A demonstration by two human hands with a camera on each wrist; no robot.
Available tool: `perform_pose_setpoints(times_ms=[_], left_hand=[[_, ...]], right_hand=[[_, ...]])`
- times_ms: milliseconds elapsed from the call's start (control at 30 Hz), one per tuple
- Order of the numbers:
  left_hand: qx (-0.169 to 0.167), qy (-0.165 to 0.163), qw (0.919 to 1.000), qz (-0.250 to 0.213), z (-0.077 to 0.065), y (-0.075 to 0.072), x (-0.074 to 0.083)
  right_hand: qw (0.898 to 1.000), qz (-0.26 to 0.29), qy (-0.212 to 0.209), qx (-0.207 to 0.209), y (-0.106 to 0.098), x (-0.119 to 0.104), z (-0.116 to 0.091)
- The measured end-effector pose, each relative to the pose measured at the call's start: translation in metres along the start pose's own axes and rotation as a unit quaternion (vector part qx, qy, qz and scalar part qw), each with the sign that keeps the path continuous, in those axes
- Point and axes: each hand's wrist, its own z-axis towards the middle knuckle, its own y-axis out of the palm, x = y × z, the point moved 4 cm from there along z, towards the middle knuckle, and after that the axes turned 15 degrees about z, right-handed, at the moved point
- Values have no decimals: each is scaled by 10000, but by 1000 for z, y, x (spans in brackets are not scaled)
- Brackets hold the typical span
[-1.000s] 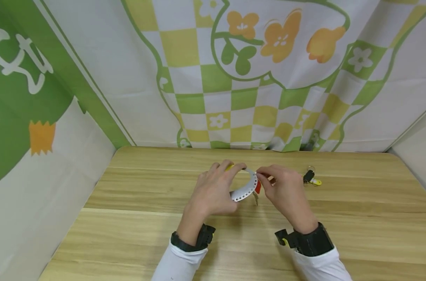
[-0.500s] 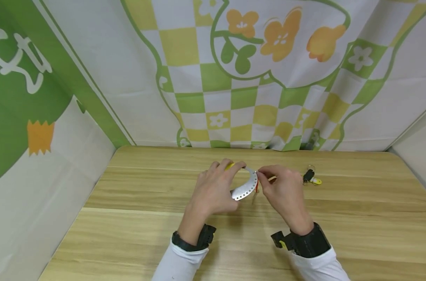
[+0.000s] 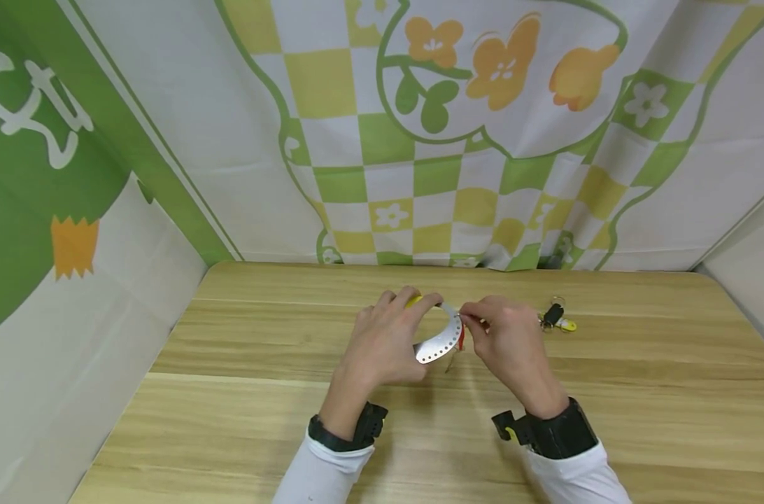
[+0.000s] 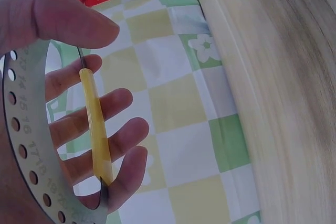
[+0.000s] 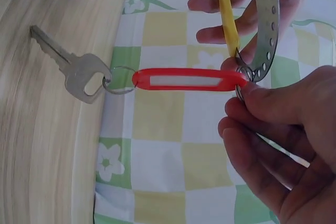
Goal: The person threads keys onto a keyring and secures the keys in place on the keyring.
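My left hand (image 3: pixel 382 343) grips a curved metal key holder (image 3: pixel 441 345), a plate pierced by numbered holes. A yellow rod (image 4: pixel 94 124) closes its open side, and several fingers lie behind that rod. My right hand (image 3: pixel 514 346) pinches a small split ring (image 5: pixel 240 91) between thumb and fingertips, at the end of the holder. From that ring hangs a red key tag (image 5: pixel 184 80) with a white label. A silver key (image 5: pixel 84 74) dangles from the tag's other end by a second ring. Whether the pinched ring passes through a hole, I cannot tell.
On the wooden table (image 3: pixel 262 336), right of my right hand, lies a small bunch with a black fob (image 3: pixel 553 315) and a yellow tag (image 3: pixel 567 325). A checked, flowered curtain (image 3: pixel 432 175) hangs along the table's back edge.
The key and red tag have swung and turned beneath the pinched ring. My right hand has shifted only slightly, and the metal holder has tilted a little. The left hand stays in place.
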Motion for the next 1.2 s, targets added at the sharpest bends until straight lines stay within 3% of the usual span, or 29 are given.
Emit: perform_pose_setpoints(times_ms=[233,433,700,967,1200], left_hand=[[-25,28,10000,-5,0,0,0],[-66,-96,9999,-104,0,1,-1],[89,-227,9997,-85,1,-1,-2],[35,-174,9998,-17,1,-1,-1],[-17,-95,10000,25,0,-1,-2]], right_hand=[[9996,-134,-230,-133,0,0,0],[9993,-60,375,-21,0,1,-1],[9934,233,965,572,1,1,-1],[9958,190,695,573,2,-1,-1],[9994,15,222,281,2,-2,0]])
